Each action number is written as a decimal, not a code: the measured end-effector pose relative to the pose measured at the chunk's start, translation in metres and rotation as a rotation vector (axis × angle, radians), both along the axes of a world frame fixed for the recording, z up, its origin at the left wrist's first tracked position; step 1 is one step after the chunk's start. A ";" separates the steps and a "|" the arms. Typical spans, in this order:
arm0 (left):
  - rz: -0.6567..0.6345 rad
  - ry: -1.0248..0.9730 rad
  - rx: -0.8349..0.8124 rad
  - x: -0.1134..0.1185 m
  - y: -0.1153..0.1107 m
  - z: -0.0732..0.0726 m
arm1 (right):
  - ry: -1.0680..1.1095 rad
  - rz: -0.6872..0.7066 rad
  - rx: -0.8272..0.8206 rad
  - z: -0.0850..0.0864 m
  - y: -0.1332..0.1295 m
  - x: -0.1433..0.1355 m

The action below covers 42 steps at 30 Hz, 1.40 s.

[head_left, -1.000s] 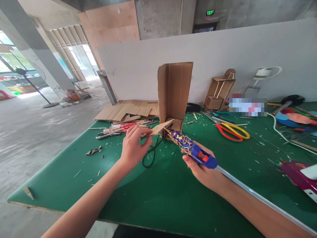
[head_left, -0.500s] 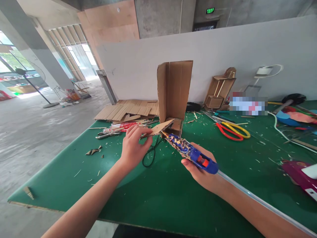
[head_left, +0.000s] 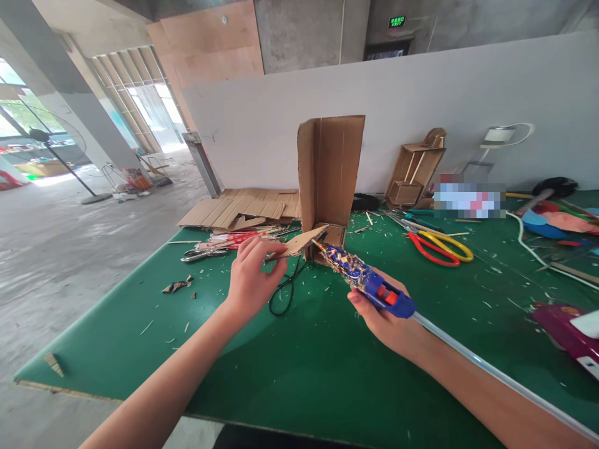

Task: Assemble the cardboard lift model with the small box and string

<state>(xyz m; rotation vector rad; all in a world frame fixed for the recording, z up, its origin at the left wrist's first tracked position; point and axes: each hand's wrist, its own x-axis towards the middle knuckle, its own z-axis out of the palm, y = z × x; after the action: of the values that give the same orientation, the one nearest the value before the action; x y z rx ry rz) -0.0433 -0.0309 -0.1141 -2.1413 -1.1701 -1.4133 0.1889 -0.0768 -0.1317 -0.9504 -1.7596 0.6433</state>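
Observation:
Between thumb and fingers, my left hand (head_left: 255, 274) pinches a small flat cardboard piece (head_left: 304, 241), holding it tilted over the table. My right hand (head_left: 388, 318) is wrapped round a blue glue gun (head_left: 369, 284) with a clear glue stick (head_left: 472, 355) coming out of its back. Bits of debris cling to the gun's body. Its nozzle is at the edge of the cardboard piece; whether they touch I cannot tell. Just behind stands a tall folded cardboard structure (head_left: 334, 171), its base partly hidden by the piece and the gun.
Red-and-yellow-handled scissors (head_left: 440, 246) lie to the right, a purple object (head_left: 561, 330) beyond them. At the back left are cardboard sheets (head_left: 238, 206) and metal scissors (head_left: 203, 254). A black cord (head_left: 283, 312) loops on the green table (head_left: 290, 374). A cardboard model (head_left: 416, 168) leans at the wall.
My right hand has shifted slightly right with the glue gun, its nozzle sliding along the cardboard's edge toward the far tip. My left hand and the cardboard piece have hardly moved.

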 end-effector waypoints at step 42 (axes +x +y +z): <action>-0.013 -0.132 -0.084 -0.004 0.000 -0.007 | -0.001 -0.240 -0.074 -0.008 0.023 0.011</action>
<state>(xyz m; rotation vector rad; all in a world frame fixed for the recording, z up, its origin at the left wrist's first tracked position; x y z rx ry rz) -0.0473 -0.0313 -0.1210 -2.1423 -1.2867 -1.5587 0.2000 -0.0543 -0.1398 -1.1912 -1.5992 0.5550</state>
